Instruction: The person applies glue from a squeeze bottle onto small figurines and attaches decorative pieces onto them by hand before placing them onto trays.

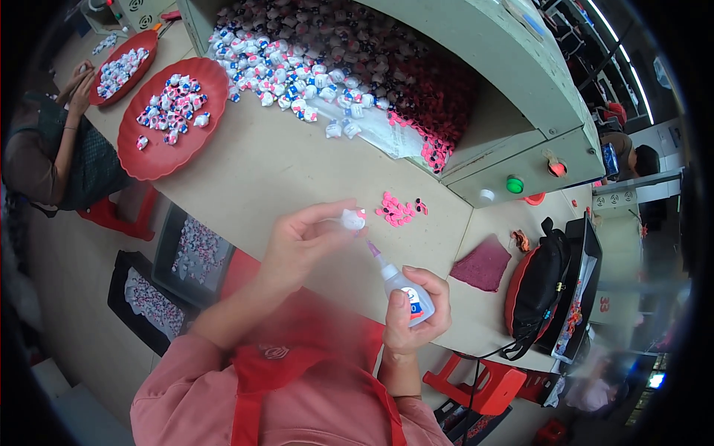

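Observation:
Between the fingertips of my left hand point(299, 239) is a small white figurine point(352, 219) with a touch of pink. My right hand point(422, 316) grips a clear glue bottle point(407, 296), tilted so that its purple nozzle point(373, 249) points up at the figurine. The nozzle tip is close beneath it; whether they touch I cannot tell. Just beyond my hands, small pink pieces point(396, 209) with a few dark ones lie loose on the beige table point(297, 167).
White, pink and blue figurines point(290, 74) heap inside the shelf unit point(513, 160). A red scalloped tray point(134, 152) of them stands left. A dark red cloth point(482, 264) and black bag point(541, 279) lie right. Another person's hands point(78, 85) work at the far left.

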`<act>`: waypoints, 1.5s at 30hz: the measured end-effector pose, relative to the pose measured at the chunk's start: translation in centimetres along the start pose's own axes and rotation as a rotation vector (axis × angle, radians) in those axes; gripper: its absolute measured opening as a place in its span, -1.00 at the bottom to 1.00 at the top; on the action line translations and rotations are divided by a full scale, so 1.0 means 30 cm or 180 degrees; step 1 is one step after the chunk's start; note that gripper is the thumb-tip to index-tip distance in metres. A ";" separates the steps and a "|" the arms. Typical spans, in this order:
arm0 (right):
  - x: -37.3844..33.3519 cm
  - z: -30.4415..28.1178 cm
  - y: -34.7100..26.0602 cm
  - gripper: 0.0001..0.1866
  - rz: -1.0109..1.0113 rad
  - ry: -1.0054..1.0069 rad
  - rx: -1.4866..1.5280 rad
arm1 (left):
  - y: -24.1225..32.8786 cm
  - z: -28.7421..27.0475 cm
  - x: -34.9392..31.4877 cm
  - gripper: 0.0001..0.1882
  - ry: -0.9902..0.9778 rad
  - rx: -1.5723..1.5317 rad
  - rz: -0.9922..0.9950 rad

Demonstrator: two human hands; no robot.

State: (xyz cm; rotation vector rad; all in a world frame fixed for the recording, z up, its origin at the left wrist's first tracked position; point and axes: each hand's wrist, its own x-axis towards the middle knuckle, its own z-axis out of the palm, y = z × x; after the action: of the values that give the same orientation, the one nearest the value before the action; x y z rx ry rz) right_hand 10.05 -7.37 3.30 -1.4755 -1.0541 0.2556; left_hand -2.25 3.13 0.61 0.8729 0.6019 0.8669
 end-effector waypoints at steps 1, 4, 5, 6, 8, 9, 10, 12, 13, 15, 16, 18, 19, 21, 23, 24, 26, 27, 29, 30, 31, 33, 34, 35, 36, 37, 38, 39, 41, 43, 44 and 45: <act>0.006 -0.003 0.002 -0.73 -0.0140 -0.0082 -0.0068 | 0.000 0.004 -0.002 -0.58 -0.0001 0.0002 -0.0003; 0.011 -0.003 0.007 -0.75 -0.0227 -0.0152 -0.0084 | -0.001 0.008 -0.004 -0.59 -0.0008 0.0047 0.0052; 0.010 -0.001 0.009 -0.75 -0.0177 -0.0146 -0.0032 | -0.002 0.008 -0.004 -0.59 -0.0029 0.0073 0.0082; 0.007 -0.001 0.011 -0.75 -0.0171 -0.0138 -0.0035 | -0.003 0.007 -0.003 -0.59 -0.0050 0.0100 0.0110; 0.002 0.000 0.018 -0.72 -0.0032 -0.0118 0.0017 | -0.003 0.009 -0.003 -0.58 -0.0079 0.0096 0.0133; 0.002 0.001 0.018 -0.72 -0.0026 -0.0110 0.0014 | -0.003 0.010 -0.002 -0.58 -0.0100 0.0089 0.0165; 0.004 0.003 0.018 -0.72 -0.0024 -0.0093 0.0054 | -0.004 0.009 -0.001 -0.58 -0.0105 0.0090 0.0159; 0.008 0.003 0.018 -0.73 -0.0020 -0.0072 0.0092 | -0.006 0.008 0.003 -0.58 -0.0156 0.0231 0.0169; 0.009 0.002 0.019 -0.73 -0.0026 -0.0102 0.0110 | -0.005 0.008 0.005 -0.58 -0.0158 0.0234 0.0167; 0.012 0.002 0.020 -0.73 -0.0033 -0.0128 0.0130 | -0.004 0.008 0.007 -0.58 -0.0219 0.0214 0.0187; 0.013 0.001 0.019 -0.73 -0.0049 -0.0181 0.0148 | -0.006 0.008 0.007 -0.58 -0.0222 0.0216 0.0186; 0.017 -0.003 0.015 -0.74 -0.0067 -0.0230 0.0165 | -0.009 0.006 0.006 -0.59 -0.0191 0.0371 0.0212; 0.020 -0.008 0.013 -0.75 -0.0122 -0.0306 0.0134 | -0.010 0.005 0.007 -0.59 -0.0196 0.0373 0.0213; 0.025 -0.017 0.008 -0.76 -0.0182 -0.0375 0.0102 | -0.009 0.005 0.008 -0.60 -0.0171 0.0406 0.0343; 0.026 -0.025 0.001 -0.77 -0.0147 -0.0407 0.0027 | -0.007 0.005 0.006 -0.60 -0.0157 0.0437 0.0350; 0.025 -0.025 0.001 -0.77 -0.0153 -0.0398 0.0023 | -0.006 0.005 0.004 -0.60 -0.0133 0.0467 0.0354; 0.024 -0.024 0.003 -0.77 -0.0107 -0.0280 0.0078 | 0.001 0.012 0.003 -0.59 -0.0124 0.0461 0.0311; 0.022 -0.023 0.004 -0.77 -0.0115 -0.0270 0.0072 | 0.003 0.014 0.002 -0.59 -0.0102 0.0455 0.0262; 0.025 -0.017 0.010 -0.77 -0.0137 -0.0195 0.0075 | 0.000 0.008 0.004 -0.59 -0.0131 0.0408 0.0213; 0.025 -0.017 0.012 -0.77 -0.0147 -0.0191 0.0073 | -0.002 0.004 0.006 -0.59 -0.0151 0.0363 0.0151; 0.022 -0.018 0.013 -0.77 -0.0182 -0.0213 0.0066 | -0.003 0.001 0.005 -0.59 -0.0155 0.0364 0.0165; 0.024 -0.019 0.013 -0.77 -0.0226 -0.0235 0.0062 | -0.002 -0.004 0.005 -0.59 -0.0096 0.0215 -0.0165; 0.025 -0.019 0.012 -0.76 -0.0238 -0.0193 0.0044 | -0.001 -0.004 0.008 -0.59 -0.0092 0.0212 -0.0167; 0.027 -0.020 0.012 -0.76 -0.0250 -0.0151 0.0027 | 0.003 -0.003 0.012 -0.58 -0.0093 0.0022 -0.0248; 0.029 -0.022 0.012 -0.76 -0.0247 -0.0155 0.0027 | 0.004 -0.003 0.015 -0.58 -0.0094 -0.0168 -0.0329; 0.032 -0.025 0.013 -0.77 -0.0276 -0.0212 0.0011 | 0.004 -0.005 0.016 -0.58 -0.0090 -0.0169 -0.0329; 0.034 -0.026 0.013 -0.77 -0.0305 -0.0268 -0.0004 | 0.004 -0.006 0.017 -0.57 -0.0125 -0.0251 -0.0349; 0.033 -0.022 0.013 -0.77 -0.0305 -0.0271 -0.0001 | 0.004 -0.008 0.018 -0.57 -0.0162 -0.0332 -0.0366; 0.027 -0.015 0.011 -0.75 -0.0173 -0.0205 0.0062 | 0.006 -0.007 0.015 -0.57 -0.0164 -0.0349 -0.0392; 0.025 -0.012 0.014 -0.75 -0.0210 -0.0177 0.0066 | 0.009 -0.006 0.012 -0.57 -0.0171 -0.0366 -0.0401; 0.026 -0.012 0.017 -0.76 -0.0242 -0.0146 0.0068 | 0.011 -0.008 0.009 -0.57 -0.0177 -0.0347 -0.0398; 0.027 -0.014 0.018 -0.76 -0.0260 -0.0147 0.0072 | 0.013 -0.008 0.007 -0.57 -0.0183 -0.0328 -0.0394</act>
State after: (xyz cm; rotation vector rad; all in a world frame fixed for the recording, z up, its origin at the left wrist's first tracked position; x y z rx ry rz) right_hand 11.01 -6.99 3.26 -1.4087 -1.1425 0.2437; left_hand -2.48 3.54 0.78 0.7569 0.5505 0.7519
